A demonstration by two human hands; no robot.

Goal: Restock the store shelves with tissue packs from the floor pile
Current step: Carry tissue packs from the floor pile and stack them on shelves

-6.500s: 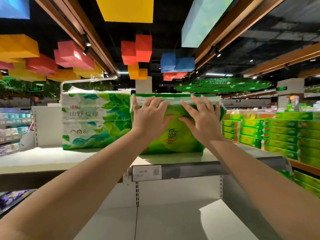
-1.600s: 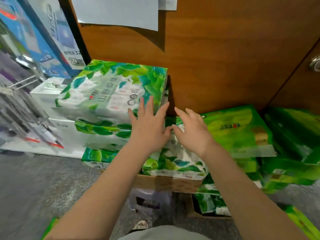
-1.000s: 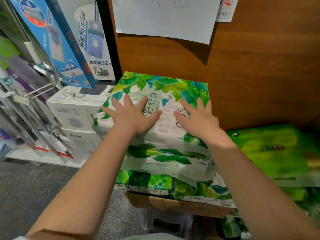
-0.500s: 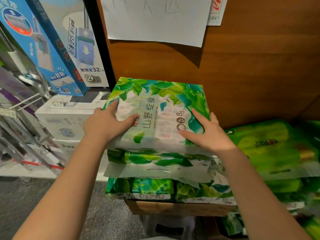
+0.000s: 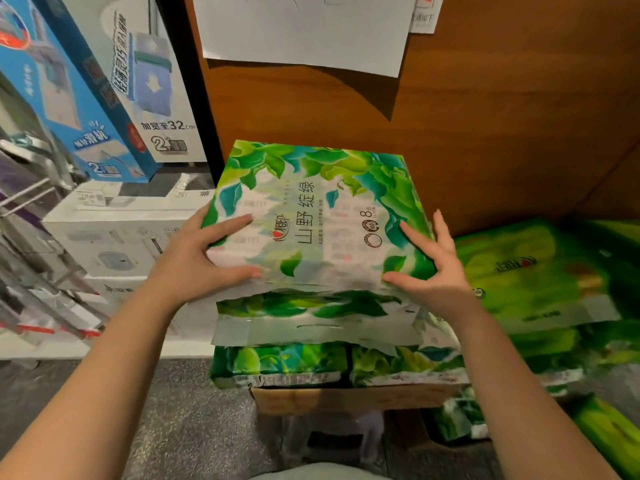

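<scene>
currently: left hand (image 5: 194,268) and right hand (image 5: 433,271), arms outstretched, grip opposite sides of the top tissue pack (image 5: 315,216), thumbs on its near edge. pack sits atop the pile (image 5: 311,362) on a cardboard box (image 5: 346,398). behind the pack: wooden panel (image 5: 485,116); left of it: white boxes (image 5: 114,237); below: grey floor (image 5: 187,427).

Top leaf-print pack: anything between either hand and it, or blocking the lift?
Nothing visible. The left hand and right hand already grip opposite sides of the top tissue pack. Nothing lies on it; the wooden panel stands behind it.
</scene>
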